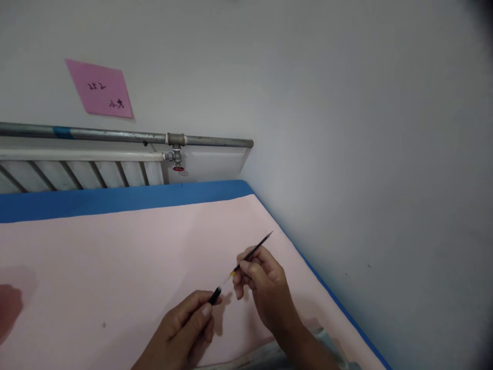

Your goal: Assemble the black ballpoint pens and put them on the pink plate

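Note:
Low in the middle of the view, my left hand (188, 324) is closed, with thumb and fingers pinching a short black pen part (215, 295). Most of that part is hidden in the hand, so I cannot tell whether it is a barrel or a cap. My right hand (258, 277) pinches a slim black pen refill (252, 252) between thumb and fingers. The refill slants, its metal writing tip up and to the right. Its clear tail, beyond a yellow band, points at the black part's end; whether they touch is unclear.
A pink sheet (115, 257) covers the blue-edged table (115, 200), which meets the wall on the right. Behind it are a white radiator (80, 154), a metal pipe (131, 135) and a red valve handle (178, 168). A blurred reddish shape (10, 311) enters at left.

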Available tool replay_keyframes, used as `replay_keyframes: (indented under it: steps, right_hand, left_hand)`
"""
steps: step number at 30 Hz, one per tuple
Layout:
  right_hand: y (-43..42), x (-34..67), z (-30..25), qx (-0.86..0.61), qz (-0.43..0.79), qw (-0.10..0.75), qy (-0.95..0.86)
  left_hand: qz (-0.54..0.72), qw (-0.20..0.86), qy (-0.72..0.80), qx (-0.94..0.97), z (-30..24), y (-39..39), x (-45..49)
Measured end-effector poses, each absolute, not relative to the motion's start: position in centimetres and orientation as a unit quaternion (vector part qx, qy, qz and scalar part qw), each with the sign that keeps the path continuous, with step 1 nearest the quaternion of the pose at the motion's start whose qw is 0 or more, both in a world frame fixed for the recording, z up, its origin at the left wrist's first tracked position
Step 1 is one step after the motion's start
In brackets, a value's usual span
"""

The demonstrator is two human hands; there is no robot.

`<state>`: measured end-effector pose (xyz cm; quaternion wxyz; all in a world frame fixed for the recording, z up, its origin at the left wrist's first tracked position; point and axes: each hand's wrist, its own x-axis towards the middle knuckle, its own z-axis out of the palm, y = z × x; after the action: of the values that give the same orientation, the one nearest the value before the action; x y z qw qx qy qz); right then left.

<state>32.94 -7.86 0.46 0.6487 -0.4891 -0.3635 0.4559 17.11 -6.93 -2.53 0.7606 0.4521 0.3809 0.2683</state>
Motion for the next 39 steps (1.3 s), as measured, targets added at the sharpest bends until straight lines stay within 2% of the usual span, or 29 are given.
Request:
replay_keyframes:
  steps: [6, 15, 20, 27, 36, 39]
  right_hand:
    - [-8.1, 32.4, 0.7, -0.484, 0.462, 0.635, -0.387]
    - [-8.1, 32.6, 0.7, -0.478, 0.478, 0.631, -0.380]
    - [-8.0, 32.6, 0.8, -0.490, 0.496, 0.614, -0.370]
    - [-8.3, 31.9, 0.7, -0.533, 0.475, 0.498, -0.493]
    - [-7.9, 32.8, 0.4, -0.508, 0.471, 0.607, -0.390]
    - [-7.6, 33.7, 0.4, -0.511, 0.434, 0.641, -0.375]
  left_hand:
    - [0.271, 0.741, 0.390, 0.475, -2.9, -6.8, 16.9]
    - [0.261, 0.787, 0.359, 0.428, -3.0, -6.7, 16.8]
    - [0.265, 0.765, 0.356, 0.466, -2.9, -6.5, 16.7]
    - [0.292, 0.780, 0.345, 0.432, -2.9, -6.4, 16.9]
    - [0.285, 0.771, 0.388, 0.416, -1.9, -6.5, 17.0]
    - [0.287, 0.776, 0.393, 0.402, -1.9, -6.5, 16.9]
